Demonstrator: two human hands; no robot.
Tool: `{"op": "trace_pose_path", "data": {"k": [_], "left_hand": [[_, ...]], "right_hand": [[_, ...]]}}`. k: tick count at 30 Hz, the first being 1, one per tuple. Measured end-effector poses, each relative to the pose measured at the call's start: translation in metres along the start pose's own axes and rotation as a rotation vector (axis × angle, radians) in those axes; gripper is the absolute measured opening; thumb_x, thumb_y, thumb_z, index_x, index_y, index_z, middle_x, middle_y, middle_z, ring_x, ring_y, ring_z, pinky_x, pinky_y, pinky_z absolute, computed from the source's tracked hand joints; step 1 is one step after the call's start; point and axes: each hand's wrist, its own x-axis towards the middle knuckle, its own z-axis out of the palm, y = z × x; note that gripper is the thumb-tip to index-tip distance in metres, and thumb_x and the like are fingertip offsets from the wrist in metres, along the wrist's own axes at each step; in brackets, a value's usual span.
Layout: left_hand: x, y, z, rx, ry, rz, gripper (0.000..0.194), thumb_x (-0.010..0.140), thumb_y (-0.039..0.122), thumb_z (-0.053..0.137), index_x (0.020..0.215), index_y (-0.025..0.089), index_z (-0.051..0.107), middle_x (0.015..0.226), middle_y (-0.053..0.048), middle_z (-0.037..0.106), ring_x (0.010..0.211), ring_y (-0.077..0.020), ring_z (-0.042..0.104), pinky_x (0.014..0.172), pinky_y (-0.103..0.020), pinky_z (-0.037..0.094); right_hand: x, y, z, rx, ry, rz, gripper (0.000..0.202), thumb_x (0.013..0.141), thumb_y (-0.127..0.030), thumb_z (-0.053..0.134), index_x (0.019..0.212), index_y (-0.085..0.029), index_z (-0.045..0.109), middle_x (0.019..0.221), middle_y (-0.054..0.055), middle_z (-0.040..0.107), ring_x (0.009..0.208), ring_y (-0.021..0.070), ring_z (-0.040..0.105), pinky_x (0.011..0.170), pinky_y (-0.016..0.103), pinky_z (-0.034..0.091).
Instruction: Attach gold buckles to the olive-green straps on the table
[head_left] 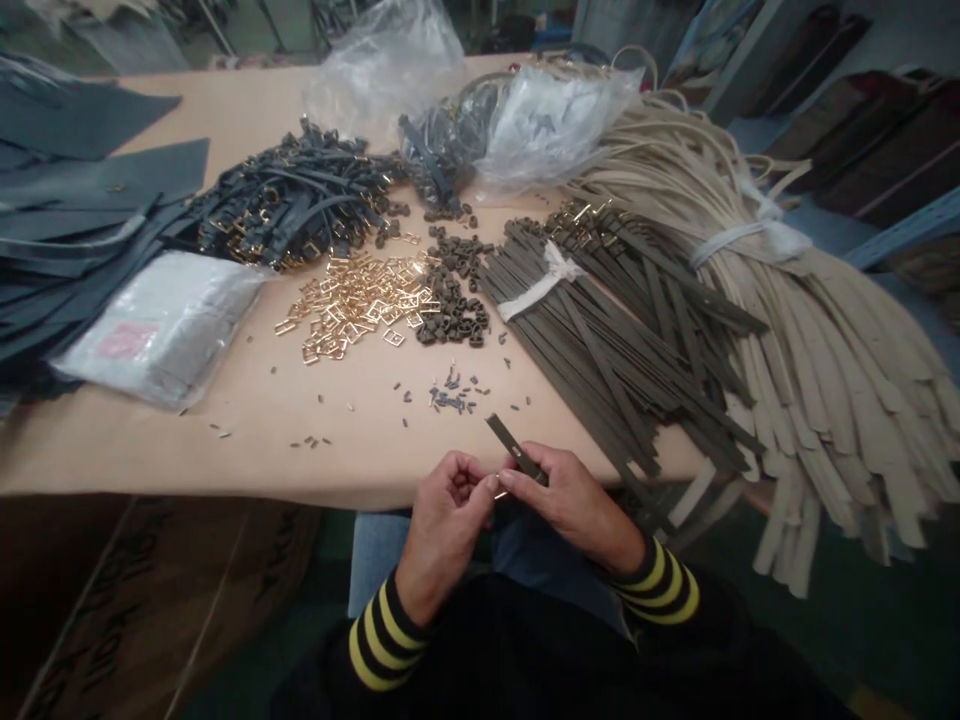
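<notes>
Striped cuffs (386,640) lay nearest, below the dark strap (505,440) at the near edge of the table (172,450). The right hand (577,505) gripped the strap, seemingly steadying it; the left hand (444,520) pinched a gold piece (500,489) alongside. The strap's long axis slanted, free end pointing away and leftward. Gold buckles (361,300) lay beyond, probably for easy reach.
</notes>
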Motion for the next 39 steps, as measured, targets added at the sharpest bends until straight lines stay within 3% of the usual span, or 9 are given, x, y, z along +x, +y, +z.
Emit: {"op": "trace_pose_path", "data": {"k": [7, 14, 21, 24, 29, 35, 39], "left_hand": [[-0.02, -0.009, -0.002, -0.209, -0.152, -0.165, 0.019, 0.063, 0.026, 0.063, 0.069, 0.013, 0.05, 0.058, 0.002, 0.056, 0.048, -0.0059, 0.049, 0.047, -0.018, 0.039], [-0.03, -0.013, -0.003, -0.358, -0.191, -0.24, 0.025, 0.059, 0.022, 0.069, 0.071, 0.013, 0.049, 0.057, 0.004, 0.055, 0.051, -0.0059, 0.049, 0.051, -0.018, 0.042], [-0.029, -0.02, -0.003, -0.296, -0.16, -0.24, 0.029, 0.06, 0.024, 0.07, 0.079, 0.013, 0.05, 0.057, 0.004, 0.057, 0.047, -0.0064, 0.052, 0.046, -0.018, 0.044], [-0.028, -0.02, -0.004, -0.319, -0.112, -0.277, 0.029, 0.059, 0.024, 0.07, 0.078, 0.012, 0.052, 0.059, 0.003, 0.058, 0.049, -0.0067, 0.054, 0.049, -0.019, 0.047], [-0.026, -0.022, -0.001, -0.35, -0.059, -0.269, 0.029, 0.058, 0.025, 0.071, 0.075, 0.012, 0.052, 0.058, 0.003, 0.059, 0.048, -0.0065, 0.055, 0.051, -0.018, 0.047], [-0.026, -0.028, 0.0, -0.229, -0.139, -0.291, 0.024, 0.065, 0.031, 0.064, 0.071, 0.012, 0.05, 0.063, -0.001, 0.06, 0.055, -0.01, 0.058, 0.052, -0.02, 0.047], [-0.023, -0.031, -0.006, -0.014, -0.223, -0.148, 0.022, 0.068, 0.033, 0.06, 0.066, 0.011, 0.054, 0.059, 0.001, 0.054, 0.051, -0.0067, 0.05, 0.047, -0.017, 0.042]], "right_hand": [[-0.014, 0.002, 0.001, -0.032, 0.082, 0.018, 0.013, 0.072, -0.026, 0.053, 0.067, -0.015, 0.05, 0.059, -0.003, 0.047, 0.057, 0.0103, 0.044, 0.055, 0.021, 0.036], [-0.021, 0.001, 0.008, -0.04, 0.03, 0.001, 0.011, 0.072, -0.021, 0.055, 0.065, -0.014, 0.052, 0.057, -0.003, 0.051, 0.056, 0.0096, 0.047, 0.054, 0.02, 0.036], [-0.026, 0.001, 0.006, 0.011, -0.099, -0.034, 0.018, 0.079, -0.025, 0.046, 0.072, -0.012, 0.056, 0.055, -0.002, 0.051, 0.053, 0.0094, 0.049, 0.055, 0.02, 0.038], [-0.029, 0.004, 0.002, 0.042, -0.099, 0.022, 0.017, 0.079, -0.026, 0.045, 0.081, -0.012, 0.055, 0.053, -0.004, 0.049, 0.049, 0.0087, 0.047, 0.053, 0.02, 0.038], [-0.032, 0.012, 0.007, -0.05, -0.098, 0.079, 0.018, 0.074, -0.031, 0.053, 0.07, -0.013, 0.055, 0.06, -0.002, 0.052, 0.055, 0.0094, 0.046, 0.052, 0.019, 0.036], [-0.029, 0.011, 0.008, -0.193, -0.113, 0.094, 0.008, 0.071, -0.019, 0.05, 0.065, -0.013, 0.052, 0.056, -0.003, 0.048, 0.054, 0.0094, 0.043, 0.051, 0.019, 0.032], [-0.029, 0.009, 0.004, -0.285, -0.203, 0.123, 0.009, 0.071, -0.018, 0.047, 0.064, -0.013, 0.05, 0.054, -0.004, 0.044, 0.051, 0.0087, 0.04, 0.047, 0.02, 0.028]]}}
